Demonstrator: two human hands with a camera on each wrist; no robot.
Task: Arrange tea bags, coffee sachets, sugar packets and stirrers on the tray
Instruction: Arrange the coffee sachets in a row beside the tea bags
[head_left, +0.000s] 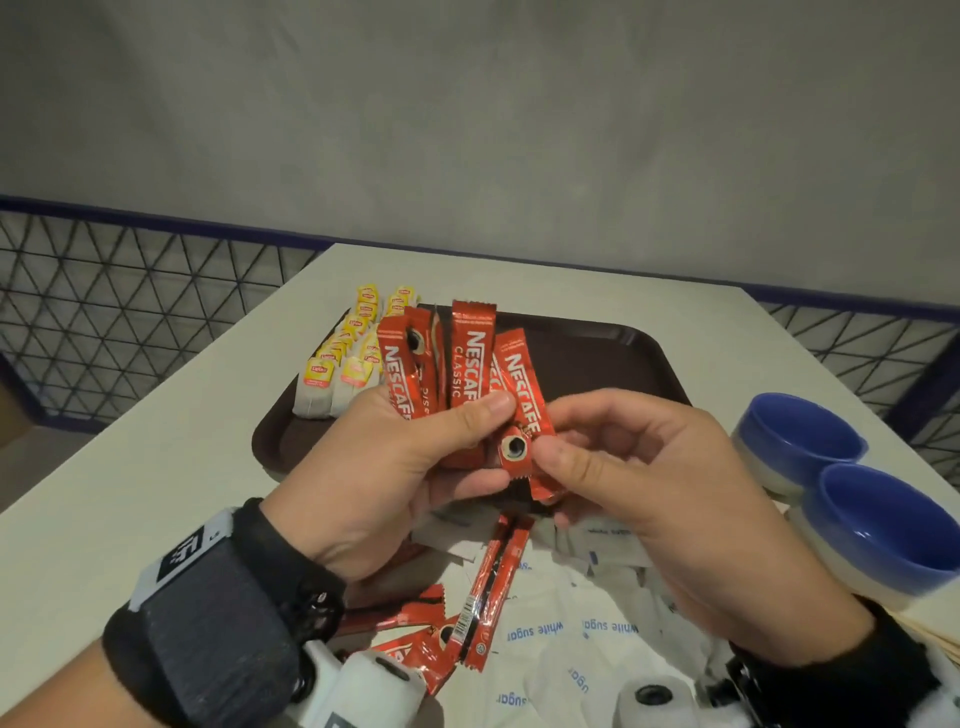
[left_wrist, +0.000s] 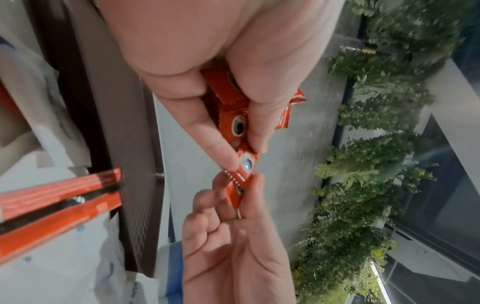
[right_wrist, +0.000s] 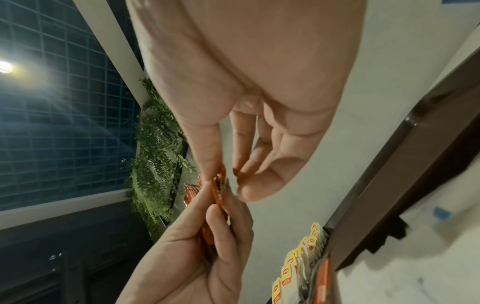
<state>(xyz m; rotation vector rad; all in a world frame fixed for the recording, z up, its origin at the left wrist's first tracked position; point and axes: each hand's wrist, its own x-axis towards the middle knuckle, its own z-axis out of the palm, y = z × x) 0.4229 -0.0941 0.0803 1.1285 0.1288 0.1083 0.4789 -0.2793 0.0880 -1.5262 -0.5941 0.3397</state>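
My left hand (head_left: 467, 441) grips a fan of several red Nescafe coffee sachets (head_left: 470, 353) upright above the near edge of the brown tray (head_left: 597, 358). My right hand (head_left: 558, 436) pinches the lower end of the rightmost sachet (head_left: 524, 384) between thumb and fingers. In the left wrist view both hands meet on the red sachets (left_wrist: 233, 123). Yellow-tagged tea bags (head_left: 343, 364) stand in two rows on the tray's left side. White sugar packets (head_left: 571, 629) lie in a pile below my hands, with loose coffee sachets (head_left: 493, 587) on top.
Two blue bowls (head_left: 810, 441) (head_left: 893, 525) stand at the right of the white table (head_left: 156, 441). Pale wooden sticks (head_left: 935, 631) show at the right edge. The tray's middle and right are bare. A wire fence runs behind the table.
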